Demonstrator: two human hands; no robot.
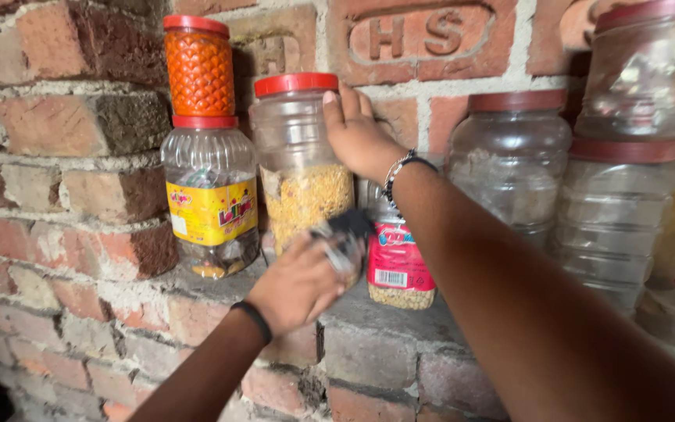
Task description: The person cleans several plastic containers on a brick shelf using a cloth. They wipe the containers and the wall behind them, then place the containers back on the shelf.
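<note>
On rough brick ledge (369, 320), right hand (357, 133) against ribbed plastic jar (302, 164)

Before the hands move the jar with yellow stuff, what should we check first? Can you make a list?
1. Right hand on the jar: ok, it rests on the jar's upper side.
2. Red lid on the jar: ok; whether it is tight, cannot tell.
3. Left hand free to help: not ok, it holds a dark, blurred thing.
4. Room beside the jar: not ok, the yellow-label jar and the red packet stand close on both sides.
5. Orange jar stacked on the yellow-label jar: upright; whether it is steady, cannot tell.
6. Ledge under the jar: cannot tell, the left hand hides the base.
</note>
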